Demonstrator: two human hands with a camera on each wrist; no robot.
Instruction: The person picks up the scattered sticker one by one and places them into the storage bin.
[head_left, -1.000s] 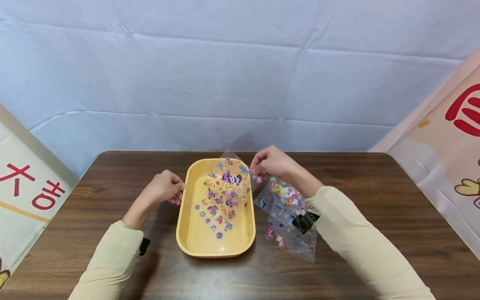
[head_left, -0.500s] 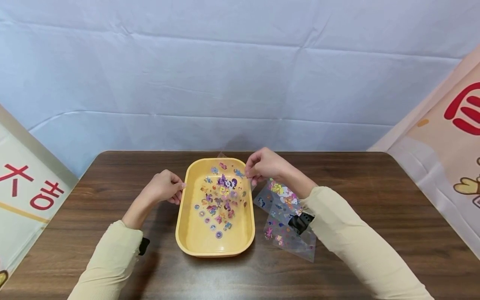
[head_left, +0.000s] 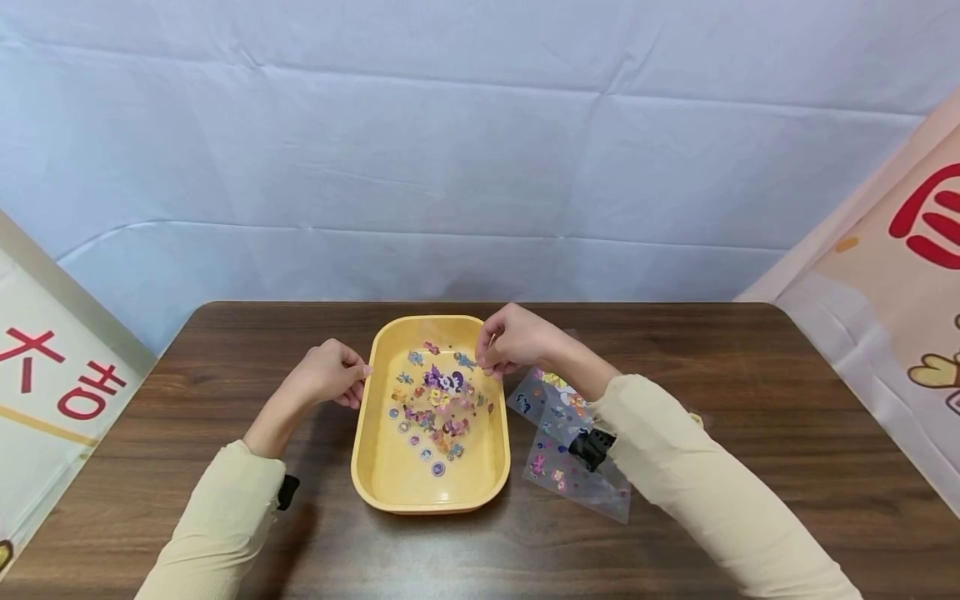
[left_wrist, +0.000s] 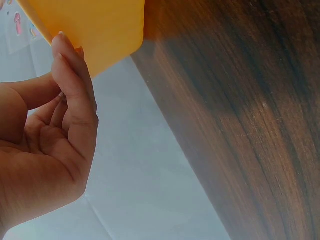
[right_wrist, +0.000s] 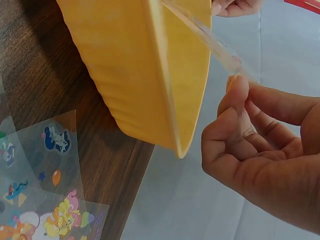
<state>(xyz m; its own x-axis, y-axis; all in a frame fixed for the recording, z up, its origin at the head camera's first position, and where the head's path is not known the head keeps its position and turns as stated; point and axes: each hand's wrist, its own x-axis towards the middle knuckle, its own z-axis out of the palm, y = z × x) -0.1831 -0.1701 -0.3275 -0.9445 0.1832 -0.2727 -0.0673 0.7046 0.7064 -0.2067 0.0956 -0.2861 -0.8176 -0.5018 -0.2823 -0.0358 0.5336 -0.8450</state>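
A yellow tray (head_left: 393, 479) stands on the dark wooden table, with a clear sticker sheet (head_left: 452, 382) of small ponies and round badges over its inside. My right hand (head_left: 513, 340) pinches that sheet by its right corner at the tray's right rim. In the right wrist view, the sheet's edge runs from the right thumb and finger (right_wrist: 240, 90) up over the tray. At the left rim, my left hand (head_left: 330, 375) grips the edge of the tray between thumb and fingers (left_wrist: 65, 60). The thumb tip is hidden in the left wrist view.
More clear sticker sheets (head_left: 573, 492) overlap on the table right of the tray, partly under my right forearm. A pale cloth (head_left: 420, 167) hangs behind the table's back edge. Printed banners (head_left: 892, 275) stand at both sides.
My right hand has moved left and slightly toward me, bringing the sticker sheet's raised right part lower over the tray. My left hand has stayed at the left rim.
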